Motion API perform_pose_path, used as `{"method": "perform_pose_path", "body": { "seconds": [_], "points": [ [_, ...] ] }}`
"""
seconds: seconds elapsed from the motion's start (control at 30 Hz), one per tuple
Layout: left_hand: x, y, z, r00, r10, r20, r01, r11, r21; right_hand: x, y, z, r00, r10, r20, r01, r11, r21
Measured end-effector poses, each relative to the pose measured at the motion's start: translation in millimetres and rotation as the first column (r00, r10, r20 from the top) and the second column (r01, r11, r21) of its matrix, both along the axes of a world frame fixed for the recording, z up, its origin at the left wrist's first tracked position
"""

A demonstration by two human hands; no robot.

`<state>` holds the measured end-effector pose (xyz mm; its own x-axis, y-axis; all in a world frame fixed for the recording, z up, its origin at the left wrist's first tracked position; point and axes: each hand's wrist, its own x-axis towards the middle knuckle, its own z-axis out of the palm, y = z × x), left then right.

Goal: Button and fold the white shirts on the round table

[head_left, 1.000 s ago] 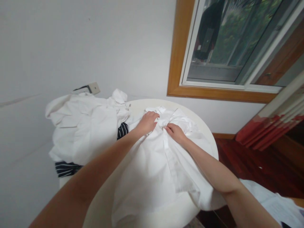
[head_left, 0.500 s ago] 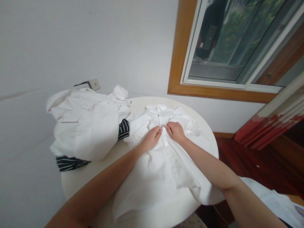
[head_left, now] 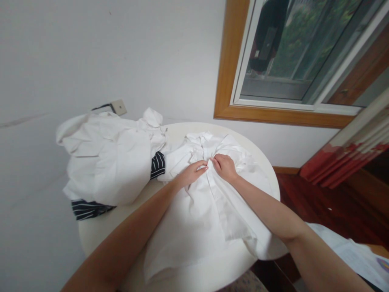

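A white button-up shirt [head_left: 194, 227] lies spread over the round table, its collar toward the wall and its lower hem toward me. My right hand [head_left: 224, 166] pinches the front edge of the shirt a little below the collar. My left hand [head_left: 192, 172] is at the same front opening, thumb and fingertips closed on the fabric close to my right fingertips. Any button between the fingers is too small to make out. Below the hands, the two front panels lie partly apart.
A heap of white clothes [head_left: 112, 158] with black striped fabric [head_left: 158, 165] rests at the left of the white table [head_left: 261, 162]. Behind stand a wall with a socket [head_left: 119, 107] and a wood-framed window [head_left: 223, 81]. A red and cream curtain [head_left: 328, 166] hangs right; white cloth [head_left: 340, 247] lies lower right.
My left hand's fingers have straightened slightly and flattened against the fabric. My right hand keeps its pinch at nearly the same spot. The view has shifted a little.
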<state>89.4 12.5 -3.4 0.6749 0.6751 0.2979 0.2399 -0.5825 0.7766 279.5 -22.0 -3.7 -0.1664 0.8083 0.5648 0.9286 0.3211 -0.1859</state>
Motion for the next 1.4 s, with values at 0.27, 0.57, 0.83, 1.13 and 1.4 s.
{"method": "perform_pose_path", "body": {
  "seconds": [0.27, 0.57, 0.83, 1.13, 1.4],
  "points": [
    [2.6, -3.2, -8.3, 0.996, 0.089, 0.025, -0.091, 0.993, 0.081, 0.8, 1.4, -0.3, 0.999, 0.035, -0.026, -0.036, 0.999, -0.031],
    [0.8, -12.9, -4.1, 0.968, 0.252, -0.004, -0.245, 0.943, 0.224, 7.1, 3.2, -2.0, 0.992, 0.012, -0.128, -0.016, 0.999, -0.029],
    [-12.3, -6.3, 0.4, 0.944, 0.325, -0.062, -0.283, 0.889, 0.361, 39.7, 20.0, -6.1, 0.857, -0.109, -0.503, 0.127, 0.992, 0.002],
    [16.4, -61.7, 22.9, 0.969, 0.032, -0.244, 0.072, 0.911, 0.407, 42.7, 24.1, -9.2, 0.785, -0.060, -0.617, 0.090, 0.996, 0.019],
    [8.8, -57.9, 21.5, 0.990, -0.125, -0.061, 0.126, 0.992, 0.005, 49.4, 27.7, -9.1, 0.758, -0.041, -0.651, 0.105, 0.993, 0.060]
  ]
}}
